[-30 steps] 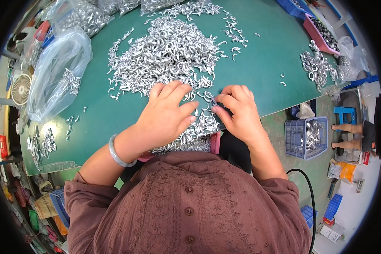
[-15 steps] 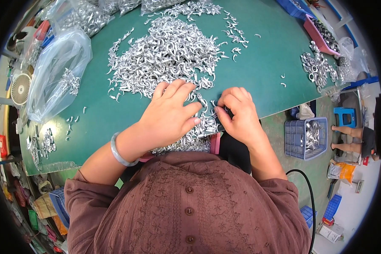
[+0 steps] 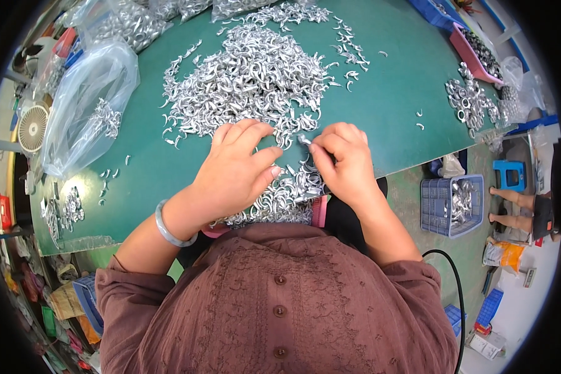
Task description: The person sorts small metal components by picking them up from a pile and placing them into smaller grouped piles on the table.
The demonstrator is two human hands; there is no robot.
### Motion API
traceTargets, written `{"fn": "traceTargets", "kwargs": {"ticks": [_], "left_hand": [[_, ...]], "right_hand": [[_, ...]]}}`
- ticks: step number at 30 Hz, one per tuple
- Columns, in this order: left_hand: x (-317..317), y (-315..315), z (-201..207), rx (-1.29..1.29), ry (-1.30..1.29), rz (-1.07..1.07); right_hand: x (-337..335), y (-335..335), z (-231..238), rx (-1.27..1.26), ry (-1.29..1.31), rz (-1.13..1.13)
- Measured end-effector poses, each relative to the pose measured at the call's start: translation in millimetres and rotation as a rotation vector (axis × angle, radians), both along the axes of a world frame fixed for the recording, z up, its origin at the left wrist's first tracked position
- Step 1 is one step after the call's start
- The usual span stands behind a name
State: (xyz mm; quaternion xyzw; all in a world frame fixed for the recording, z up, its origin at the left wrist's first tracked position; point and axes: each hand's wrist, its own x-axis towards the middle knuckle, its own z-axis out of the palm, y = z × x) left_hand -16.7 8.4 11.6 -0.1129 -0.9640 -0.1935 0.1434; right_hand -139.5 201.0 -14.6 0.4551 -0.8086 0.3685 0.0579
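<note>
A large heap of small curved silver metal pieces (image 3: 249,78) lies on the green table (image 3: 405,93). My left hand (image 3: 238,159) rests palm down at the heap's near edge, fingers apart, with nothing visible in it; its underside is hidden. To its right, my right hand (image 3: 346,159) pinches one small silver metal piece (image 3: 303,139) between thumb and forefinger. Between and below the hands, more curved pieces (image 3: 280,198) spread to the table's front edge. Beneath that edge, a pink container (image 3: 318,212) at my lap holds many more of them, partly covered by my left arm.
A clear plastic bag (image 3: 84,118) lies at left, with filled bags (image 3: 128,28) behind it. Silver rings (image 3: 470,96) and a pink tray (image 3: 474,53) sit at the far right. A blue-grey crate (image 3: 452,206) stands on the floor; a person's legs (image 3: 511,206) show beyond it.
My left hand has shifted slightly left. My right hand has moved a little left, and a silver piece now shows at its fingertips.
</note>
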Motion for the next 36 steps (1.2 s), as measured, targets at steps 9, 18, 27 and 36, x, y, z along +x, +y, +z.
{"fn": "traceTargets", "kwargs": {"ticks": [9, 18, 27, 36], "left_hand": [[0, -2, -3, 0.01, -0.011, -0.002], [0, -1, -2, -0.007, -0.019, -0.011], [3, -4, 0, -0.005, -0.02, -0.019], [5, -6, 1, 0.033, -0.005, -0.018]], "right_hand": [[-7, 7, 4, 0.055, 0.008, -0.113], [-7, 10, 10, 0.067, 0.003, 0.07], [-1, 13, 13, 0.057, -0.086, 0.162], [0, 9, 13, 0.14, -0.049, 0.312]]}}
